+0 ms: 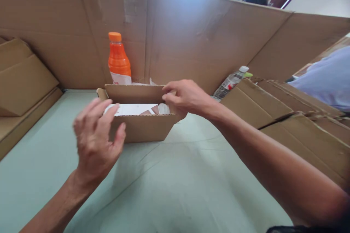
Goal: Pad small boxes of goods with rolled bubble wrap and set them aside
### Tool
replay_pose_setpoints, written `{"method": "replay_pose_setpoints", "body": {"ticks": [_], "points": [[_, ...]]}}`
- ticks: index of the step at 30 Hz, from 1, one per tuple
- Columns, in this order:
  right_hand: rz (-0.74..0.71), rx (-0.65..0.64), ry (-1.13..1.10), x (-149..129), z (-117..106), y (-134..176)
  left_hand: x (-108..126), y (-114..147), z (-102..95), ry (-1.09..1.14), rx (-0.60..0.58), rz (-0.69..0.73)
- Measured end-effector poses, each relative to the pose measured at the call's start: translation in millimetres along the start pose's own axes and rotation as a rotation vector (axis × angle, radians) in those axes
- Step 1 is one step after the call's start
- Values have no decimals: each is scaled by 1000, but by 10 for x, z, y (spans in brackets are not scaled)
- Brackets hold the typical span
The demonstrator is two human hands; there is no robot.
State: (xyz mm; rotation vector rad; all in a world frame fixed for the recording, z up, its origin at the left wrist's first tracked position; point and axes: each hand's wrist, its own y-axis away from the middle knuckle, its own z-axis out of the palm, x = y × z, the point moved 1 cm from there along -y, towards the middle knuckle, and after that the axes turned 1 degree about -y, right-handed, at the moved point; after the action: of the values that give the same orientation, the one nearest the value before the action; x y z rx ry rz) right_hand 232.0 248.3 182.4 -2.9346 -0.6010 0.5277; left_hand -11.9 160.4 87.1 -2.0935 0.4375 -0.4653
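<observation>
An uncovered cardboard box stands on a pale green surface in the middle of the view. Inside it lies a white carton with brown shapes printed on one end, and something clear and crumpled fills the right end. My right hand is closed at the box's back right corner, its thumb and fingertips on the cardboard edge or end flap. At the front left corner is my left hand, slightly blurred, with fingers apart and holding nothing; whether its fingertips touch the box I cannot tell.
An orange bottle stands behind the box against a tall cardboard wall. A clear bottle leans at the right, beside folded cardboard boxes. More cardboard rests at the left. Parts of people show beyond the wall.
</observation>
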Motion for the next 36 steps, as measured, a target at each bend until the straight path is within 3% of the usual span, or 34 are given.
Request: {"method": "replay_pose_setpoints", "body": {"ticks": [2, 4, 6, 8, 10, 12, 16, 18, 21, 27, 31, 36], "points": [[62, 286, -116, 97, -72, 374, -87, 185, -111, 2, 18, -140], [128, 440, -228, 212, 35, 756, -250, 435, -182, 39, -33, -408], [173, 442, -340, 299, 334, 1007, -441, 673, -163, 176, -132, -709], [168, 301, -449, 310, 739, 1055, -586, 800, -50, 386, -212, -890], [155, 186, -534, 260, 1090, 958, -622, 781, 124, 582, -256, -933], [174, 185, -595, 223, 1272, 856, -520, 669, 295, 692, -249, -937], [296, 303, -614, 378, 1173, 1057, -11, 509, 433, 819, -245, -988], [371, 387, -532, 514, 1064, 1266, 240, 541, 374, 873, -300, -946], [371, 364, -485, 521, 1078, 1374, 375, 741, 142, 833, -307, -982], [66, 90, -659, -283, 1513, 724, -21, 1327, -569, 558, -5, -1227], [-77, -86, -621, -832, 1665, 231, -216, 1553, -854, 401, 170, -1341], [-279, -172, -776, -1649, 1834, -412, -595, 1583, -1134, 300, 387, -1288]]}}
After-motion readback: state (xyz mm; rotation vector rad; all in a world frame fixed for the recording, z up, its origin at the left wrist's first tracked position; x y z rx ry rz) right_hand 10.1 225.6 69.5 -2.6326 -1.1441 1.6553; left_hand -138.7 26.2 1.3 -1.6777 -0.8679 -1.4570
